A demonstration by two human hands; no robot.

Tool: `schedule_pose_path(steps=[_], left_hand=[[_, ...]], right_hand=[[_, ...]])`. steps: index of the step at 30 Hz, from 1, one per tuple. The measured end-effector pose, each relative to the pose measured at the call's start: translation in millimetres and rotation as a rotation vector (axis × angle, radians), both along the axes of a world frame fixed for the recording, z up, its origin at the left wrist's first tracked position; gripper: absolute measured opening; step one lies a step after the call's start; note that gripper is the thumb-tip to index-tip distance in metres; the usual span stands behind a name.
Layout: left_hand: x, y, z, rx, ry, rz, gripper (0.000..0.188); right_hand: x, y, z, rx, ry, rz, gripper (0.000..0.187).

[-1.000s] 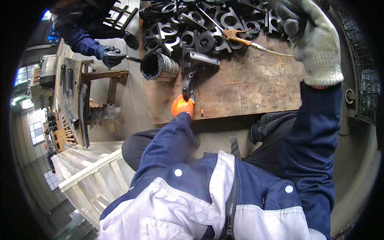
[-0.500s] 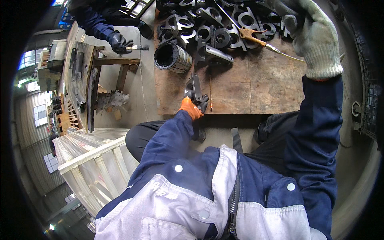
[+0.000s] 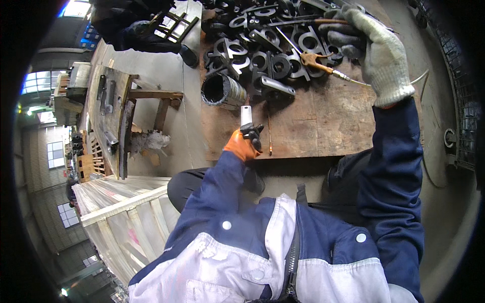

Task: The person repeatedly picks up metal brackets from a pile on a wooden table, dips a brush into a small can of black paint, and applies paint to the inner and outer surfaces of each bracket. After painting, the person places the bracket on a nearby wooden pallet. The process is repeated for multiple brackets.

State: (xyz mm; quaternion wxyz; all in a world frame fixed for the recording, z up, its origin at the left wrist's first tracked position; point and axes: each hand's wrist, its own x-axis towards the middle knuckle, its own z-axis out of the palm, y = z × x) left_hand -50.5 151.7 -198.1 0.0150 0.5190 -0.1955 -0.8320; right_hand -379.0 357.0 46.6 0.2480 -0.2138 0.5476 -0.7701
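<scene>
My left hand (image 3: 245, 142), in an orange glove with dark fingers, is closed around a metal bracket (image 3: 246, 114) near the table's front edge; its flat pale face points up. At the upper right my right hand (image 3: 380, 53), in a whitish knit glove, has its fingers curled at the brown handle of a long, thin, file-like tool (image 3: 323, 21). The tool's dark blade reaches left over a heap of dark metal brackets (image 3: 280, 63). An air blow gun (image 3: 314, 61) with an orange-brown body lies below it, its hose passing by my right wrist.
A paint-smeared can (image 3: 222, 91) stands on the wooden table (image 3: 333, 116), left of the heap. A thin rod (image 3: 270, 134) lies near the front edge. Another person (image 3: 136, 30) is at the upper left, beside a wooden bench (image 3: 113, 106). A wrapped crate (image 3: 129, 212) sits at my left.
The view has shifted, showing more of the far table and the file-like tool. The bracket in my left hand has turned its flat face upward. The other person's brush hand has left sight.
</scene>
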Motion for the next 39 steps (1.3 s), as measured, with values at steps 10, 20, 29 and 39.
schedule_pose_path(steps=[10, 20, 29, 39], left_hand=[[-10, 15, 237, 0.294, 1.067, -0.15, 0.03], [-13, 11, 244, 0.222, 1.398, -0.346, 0.026], [-3, 32, 255, -0.067, 1.18, -0.269, 0.034], [5, 45, 257, -0.298, 1.075, -0.143, 0.04]], right_hand=[[27, 12, 23, -0.135, 0.286, 0.119, 0.037], [86, -9, 33, -0.067, 0.164, 0.272, 0.032], [95, -23, 21, -0.141, 0.129, 0.197, 0.036], [97, -31, 16, -0.211, -0.166, 0.221, 0.038]])
